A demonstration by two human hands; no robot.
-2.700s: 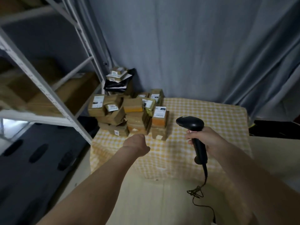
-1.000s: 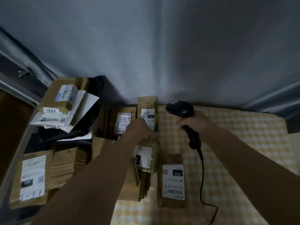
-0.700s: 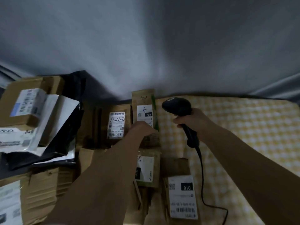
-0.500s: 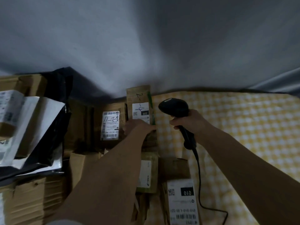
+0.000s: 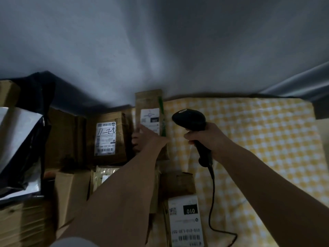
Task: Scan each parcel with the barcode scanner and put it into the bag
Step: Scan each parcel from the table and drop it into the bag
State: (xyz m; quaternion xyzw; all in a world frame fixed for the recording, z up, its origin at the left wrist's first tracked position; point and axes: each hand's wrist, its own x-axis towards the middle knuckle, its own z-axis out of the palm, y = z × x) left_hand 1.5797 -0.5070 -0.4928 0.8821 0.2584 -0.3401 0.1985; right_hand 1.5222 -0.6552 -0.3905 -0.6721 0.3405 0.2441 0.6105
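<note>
The left hand (image 5: pixel 146 139) has closed on the near end of a narrow cardboard parcel (image 5: pixel 148 104) with a green strip along its right edge, fingers curled over the left edge and thumb across the label. That parcel sits at the back of the pile, against the grey curtain (image 5: pixel 160 41), where the yellow checked tabletop (image 5: pixel 258 139) begins. The right hand (image 5: pixel 210 138) is wrapped round the handle of the black barcode scanner (image 5: pixel 191 122), whose head hangs just right of the parcel; its cable (image 5: pixel 212 202) trails down toward the person.

The parcel looks small and light, a stiff carton that should lift one-handed. A grip across its width at the near end seems right, leaving the white label bare for the scanner. Any tape on it may be slick.

I count one scanner and about seven brown parcels in view: the held one, a labelled box (image 5: pixel 106 138) to its left, one marked "010" (image 5: pixel 183 216) nearest us, and several partly hidden by the arm. A black-and-white poly mailer (image 5: pixel 19 148) lies on the far left. I see no bag that I could name with certainty.
</note>
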